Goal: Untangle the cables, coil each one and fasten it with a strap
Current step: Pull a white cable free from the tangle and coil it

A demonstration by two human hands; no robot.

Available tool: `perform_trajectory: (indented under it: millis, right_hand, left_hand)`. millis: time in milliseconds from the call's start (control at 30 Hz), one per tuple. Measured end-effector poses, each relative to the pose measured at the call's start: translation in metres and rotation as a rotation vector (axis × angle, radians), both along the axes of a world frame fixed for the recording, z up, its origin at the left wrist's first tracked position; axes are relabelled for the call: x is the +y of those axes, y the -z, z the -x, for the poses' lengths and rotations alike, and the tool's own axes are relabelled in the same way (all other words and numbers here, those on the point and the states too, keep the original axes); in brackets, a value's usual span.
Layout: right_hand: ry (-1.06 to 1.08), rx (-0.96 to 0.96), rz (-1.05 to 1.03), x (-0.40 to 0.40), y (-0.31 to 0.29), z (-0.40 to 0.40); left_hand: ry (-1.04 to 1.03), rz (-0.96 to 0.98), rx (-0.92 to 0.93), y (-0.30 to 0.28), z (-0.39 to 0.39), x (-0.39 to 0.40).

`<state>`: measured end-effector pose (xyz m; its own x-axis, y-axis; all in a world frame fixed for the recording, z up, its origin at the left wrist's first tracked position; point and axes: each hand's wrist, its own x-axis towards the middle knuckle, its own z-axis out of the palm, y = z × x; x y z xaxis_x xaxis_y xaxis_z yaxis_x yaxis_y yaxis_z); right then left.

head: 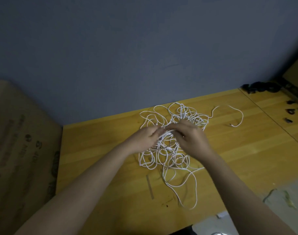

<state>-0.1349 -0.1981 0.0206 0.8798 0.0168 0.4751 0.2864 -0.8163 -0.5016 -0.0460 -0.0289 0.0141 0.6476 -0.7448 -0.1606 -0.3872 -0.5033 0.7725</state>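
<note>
White cable tangle [173, 133], mid-desk [100, 150], unsorted.
Left hand [145, 138] and right hand [192, 138] each pinch strands at its centre; hard pulling risks tightening knots.

White cables [163, 156] on wooden table [97, 150]

White cables [170, 155] on a yellow wood-grain table [97, 141], grey-blue wall [128, 48], brown printed cardboard [17, 141].
</note>
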Motion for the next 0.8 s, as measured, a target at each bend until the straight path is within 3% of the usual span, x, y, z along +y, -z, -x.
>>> perform_trajectory:
  millis: [200, 333, 400, 500, 567, 667, 734, 800]
  right_hand:
    - [0.044, 0.272, -0.753, -0.017, -0.004, -0.025]
    - [-0.066, 0.491, -0.973, 0.016, 0.014, -0.032]
    - [-0.102, 0.595, -0.919, 0.038, 0.023, -0.032]
    - [-0.136, 0.673, -0.604, 0.057, 0.040, -0.021]
    - [-0.158, 0.657, -0.375, 0.057, 0.046, -0.013]
    - [-0.251, 0.567, 0.025, 0.050, 0.034, -0.011]
    - [-0.243, 0.445, 0.122, 0.043, 0.017, -0.013]
    - [-0.116, 0.272, 0.091, 0.025, -0.005, -0.017]
  left_hand:
    - [0.094, 0.473, 0.508, -0.031, 0.016, 0.004]
    - [-0.003, 0.709, 0.696, -0.049, 0.014, -0.004]
    - [-0.157, 0.802, 0.694, -0.055, 0.006, -0.012]
    - [-0.397, 0.967, 0.605, -0.066, -0.023, -0.017]
    - [-0.433, 0.865, 0.357, -0.066, -0.042, -0.021]
    - [-0.335, 0.412, -0.025, -0.050, -0.055, -0.024]
    - [-0.219, 0.028, -0.300, -0.035, -0.063, -0.015]
    - [-0.152, -0.261, -0.470, -0.028, -0.071, -0.003]
